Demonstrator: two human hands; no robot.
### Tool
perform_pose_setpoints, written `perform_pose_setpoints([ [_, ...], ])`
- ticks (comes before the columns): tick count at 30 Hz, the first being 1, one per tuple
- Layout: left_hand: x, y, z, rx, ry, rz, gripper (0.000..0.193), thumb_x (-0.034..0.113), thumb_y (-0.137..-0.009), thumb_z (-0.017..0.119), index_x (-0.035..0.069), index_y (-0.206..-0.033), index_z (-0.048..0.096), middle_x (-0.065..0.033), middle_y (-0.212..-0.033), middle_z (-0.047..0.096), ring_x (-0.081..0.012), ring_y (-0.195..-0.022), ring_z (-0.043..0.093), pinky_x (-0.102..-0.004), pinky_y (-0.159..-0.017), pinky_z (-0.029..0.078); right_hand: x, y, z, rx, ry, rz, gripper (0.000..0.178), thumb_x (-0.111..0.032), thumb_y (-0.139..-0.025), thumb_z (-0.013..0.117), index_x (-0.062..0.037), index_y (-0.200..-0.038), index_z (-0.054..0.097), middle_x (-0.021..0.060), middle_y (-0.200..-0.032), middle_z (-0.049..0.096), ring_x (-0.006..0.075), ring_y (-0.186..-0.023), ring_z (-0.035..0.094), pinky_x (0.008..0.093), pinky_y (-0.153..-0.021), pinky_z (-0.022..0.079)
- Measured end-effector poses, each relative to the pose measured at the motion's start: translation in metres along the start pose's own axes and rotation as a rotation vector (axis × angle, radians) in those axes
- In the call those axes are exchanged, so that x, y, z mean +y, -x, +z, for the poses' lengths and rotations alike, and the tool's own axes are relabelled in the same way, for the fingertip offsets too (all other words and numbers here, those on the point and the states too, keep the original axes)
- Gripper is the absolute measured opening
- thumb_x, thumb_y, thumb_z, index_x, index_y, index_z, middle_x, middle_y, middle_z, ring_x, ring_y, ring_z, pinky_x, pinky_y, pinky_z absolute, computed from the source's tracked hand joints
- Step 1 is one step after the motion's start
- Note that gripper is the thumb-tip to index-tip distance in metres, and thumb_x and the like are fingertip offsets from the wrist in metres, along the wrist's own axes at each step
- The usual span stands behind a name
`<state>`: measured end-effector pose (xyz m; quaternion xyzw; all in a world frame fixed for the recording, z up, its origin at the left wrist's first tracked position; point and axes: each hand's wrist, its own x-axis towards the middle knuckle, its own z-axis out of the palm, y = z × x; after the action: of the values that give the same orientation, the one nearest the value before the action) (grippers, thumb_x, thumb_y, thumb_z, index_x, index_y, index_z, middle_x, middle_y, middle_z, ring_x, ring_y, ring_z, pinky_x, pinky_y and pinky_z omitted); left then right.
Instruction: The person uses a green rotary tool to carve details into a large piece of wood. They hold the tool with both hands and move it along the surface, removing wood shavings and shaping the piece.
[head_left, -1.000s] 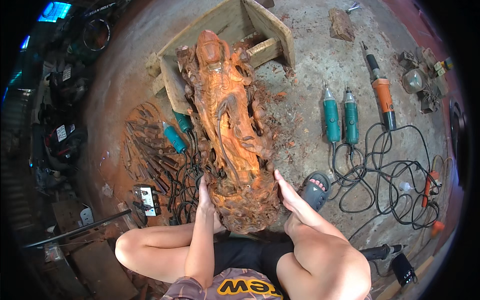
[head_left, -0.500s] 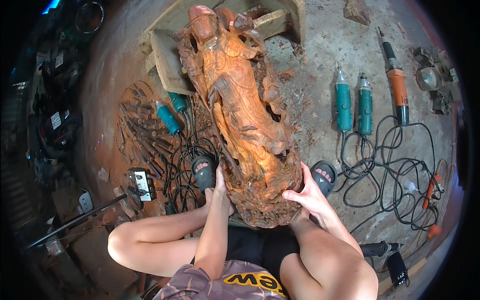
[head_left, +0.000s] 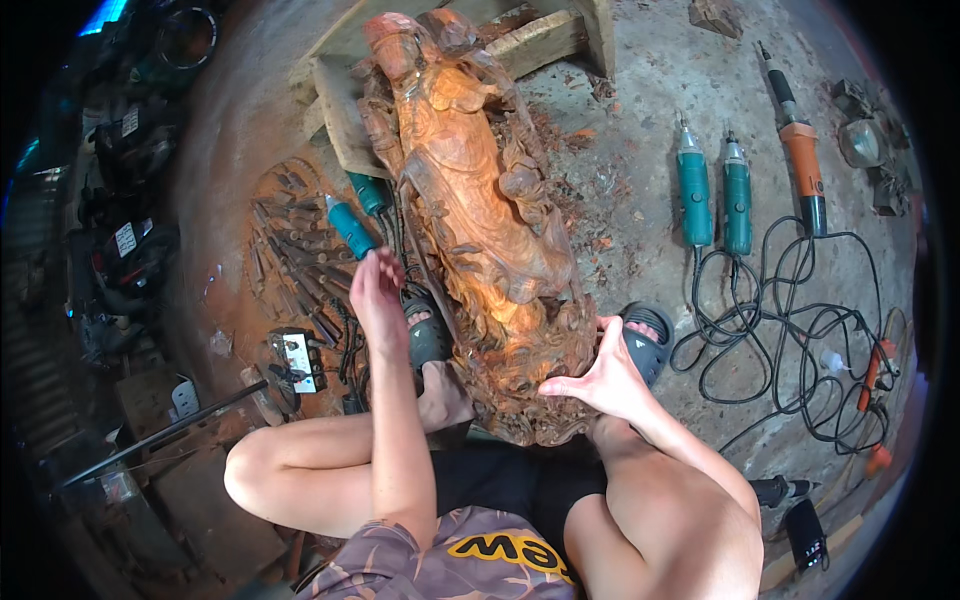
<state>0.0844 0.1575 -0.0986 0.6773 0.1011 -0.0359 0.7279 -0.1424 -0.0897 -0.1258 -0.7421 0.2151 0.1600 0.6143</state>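
A large wood carving (head_left: 460,190) of a robed figure with a gnarled, openwork surround lies tilted before me. Its far end rests at a wooden frame (head_left: 345,130), and its near base sits between my legs. My right hand (head_left: 605,380) grips the base's right side, thumb on top and fingers along the edge. Off the carving on the left, my left hand (head_left: 380,295) is raised with loosely bent fingers and nothing visible in them. Closest to that hand is a teal power tool (head_left: 350,230), with a second teal tool (head_left: 370,192) just beyond.
Several carving bits (head_left: 290,250) lie in sawdust at left, near a white power strip (head_left: 299,362). On the right are two teal grinders (head_left: 694,195) (head_left: 737,200), an orange grinder (head_left: 802,165) and tangled black cables (head_left: 760,340). A phone (head_left: 805,532) lies lower right.
My left hand has let go of the carving's left side and moved up and left toward the teal tool. The right hand stays on the base, and the carving has shifted slightly left.
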Motion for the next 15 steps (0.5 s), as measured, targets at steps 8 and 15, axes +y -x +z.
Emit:
perform_pose_setpoints([
  [8, 0.059, -0.037, 0.031, -0.445, -0.176, -0.193, 0.024, 0.015, -0.101, 0.07, -0.001, -0.12, 0.07, -0.0021, -0.098, 0.072, -0.009, -0.088, 0.066, -0.024, -0.079, 0.054, 0.003, 0.001, -0.001, 0.018, -0.054, -0.005, 0.127, -0.06, -0.057, 0.098, 0.0131, -0.135, 0.031, 0.0354, -0.136, 0.051, 0.0415, -0.134, 0.052, 0.0459, -0.114, 0.042],
  [15, 0.059, -0.049, 0.031, -0.518, -0.256, -0.258, 0.019, 0.014, -0.101, 0.07, 0.003, -0.117, 0.07, -0.0003, -0.098, 0.072, -0.0075, -0.086, 0.065, -0.0225, -0.077, 0.054, 0.008, -0.002, -0.002, 0.041, -0.104, -0.048, 0.123, -0.062, -0.057, 0.097, 0.0139, -0.133, 0.036, 0.0364, -0.138, 0.05, 0.042, -0.135, 0.051, 0.046, -0.114, 0.042],
])
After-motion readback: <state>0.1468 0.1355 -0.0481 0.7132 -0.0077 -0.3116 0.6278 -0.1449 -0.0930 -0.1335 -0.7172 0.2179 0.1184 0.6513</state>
